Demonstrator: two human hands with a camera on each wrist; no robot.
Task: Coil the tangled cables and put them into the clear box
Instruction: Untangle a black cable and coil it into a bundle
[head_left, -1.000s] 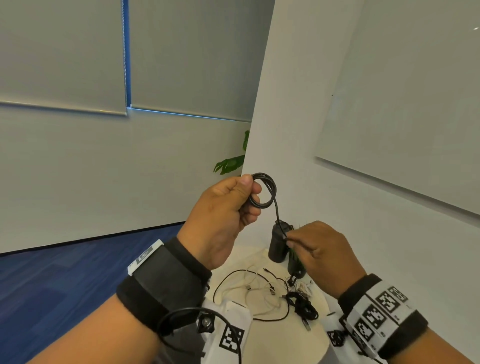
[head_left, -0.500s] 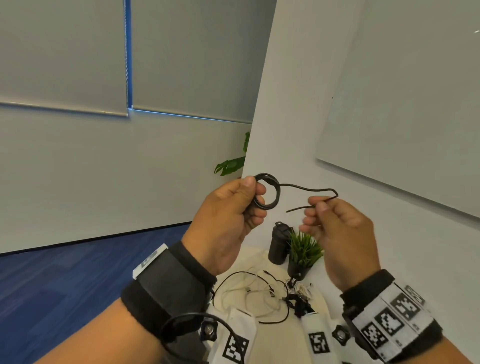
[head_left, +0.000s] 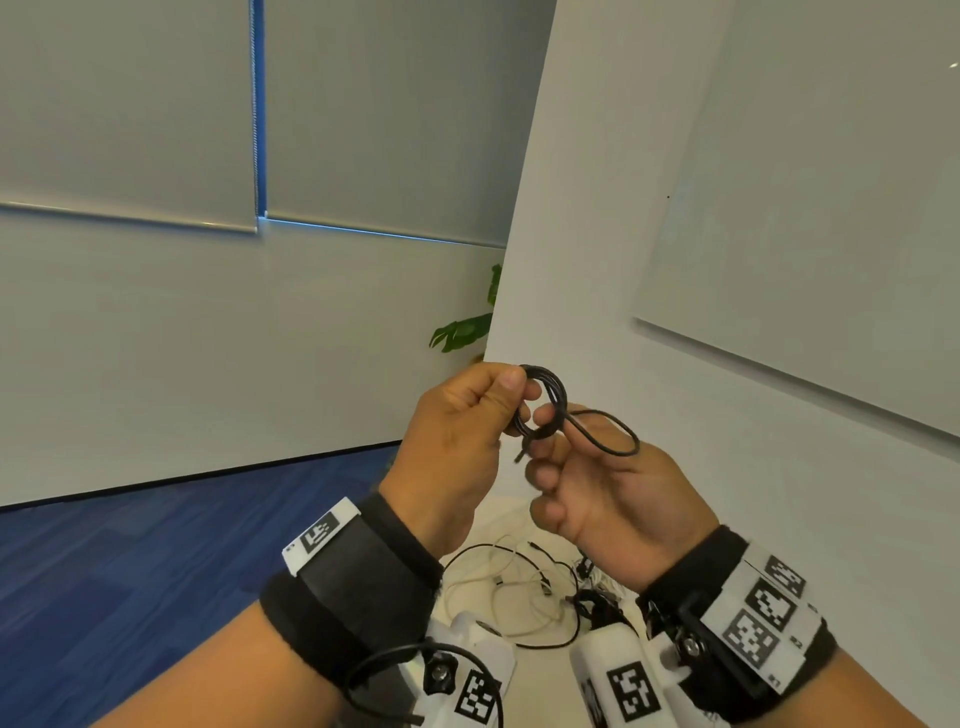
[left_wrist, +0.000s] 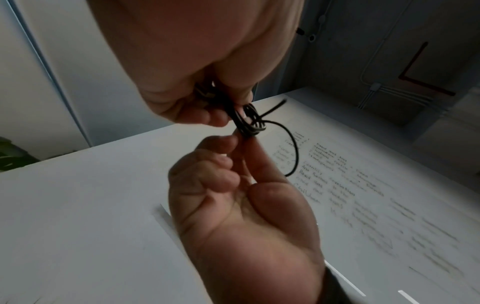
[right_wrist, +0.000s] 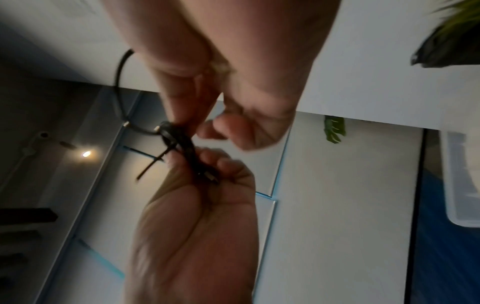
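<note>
A thin black cable (head_left: 543, 400) is wound into a small coil held up at chest height. My left hand (head_left: 519, 400) pinches the coil's left side between thumb and fingers. My right hand (head_left: 550, 447) pinches the coil's lower right side, and the cable's loose tail (head_left: 608, 434) curves out over it in a loop. The left wrist view shows the coil (left_wrist: 249, 121) between both sets of fingertips. The right wrist view shows the coil (right_wrist: 182, 142) too, and the clear box (right_wrist: 462, 185) at the right edge. More tangled black and white cables (head_left: 519, 587) lie on the round table (head_left: 535, 670) below.
A white wall corner stands just behind the hands, with a whiteboard (head_left: 805, 234) on its right face. Green plant leaves (head_left: 462, 332) show past the corner. Blue carpet (head_left: 156, 545) covers the floor to the left. Wrist camera mounts (head_left: 623, 686) hang under both wrists.
My right hand has risen from the table with the cable's free end and come up against the coil, so the tail now makes a small loop. My left hand stayed put, holding the coil.
</note>
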